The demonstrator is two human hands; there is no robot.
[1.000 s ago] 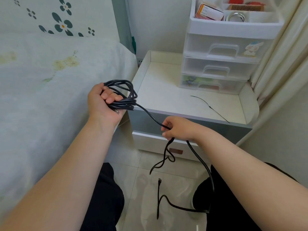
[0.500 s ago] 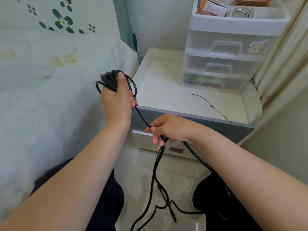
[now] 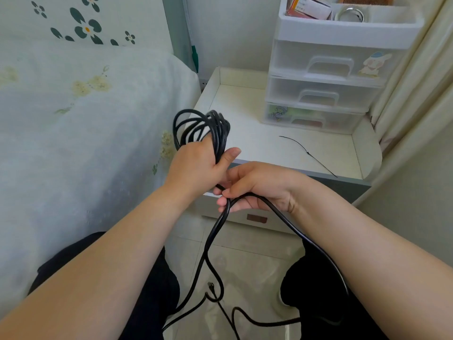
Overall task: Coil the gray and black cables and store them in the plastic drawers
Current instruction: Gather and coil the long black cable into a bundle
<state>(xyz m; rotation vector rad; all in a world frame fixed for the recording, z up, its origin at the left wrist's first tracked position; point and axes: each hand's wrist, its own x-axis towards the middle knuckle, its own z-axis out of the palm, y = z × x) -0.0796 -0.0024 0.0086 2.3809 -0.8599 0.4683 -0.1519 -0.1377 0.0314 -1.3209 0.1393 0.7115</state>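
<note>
at frame centre, left hand [image 3: 196, 165] closed around a bundle of black cable [image 3: 203, 126] loops, coil standing up above the knuckles, over the near-left corner of the counter [image 3: 257, 141]. just right and lower, touching it, right hand [image 3: 257, 185] pinching the loose run of the same cable, fingers curled round it. below, two strands dropping to the tiled floor [image 3: 245, 256] at lower centre, plug end lying between dark-clad knees. upper right, plastic drawers [image 3: 323, 77] stacked at the counter's back, all closed. thin black cable tie [image 3: 306, 150] lying on the counter, right of the hands. bed [image 3: 73, 119] filling the left.
</note>
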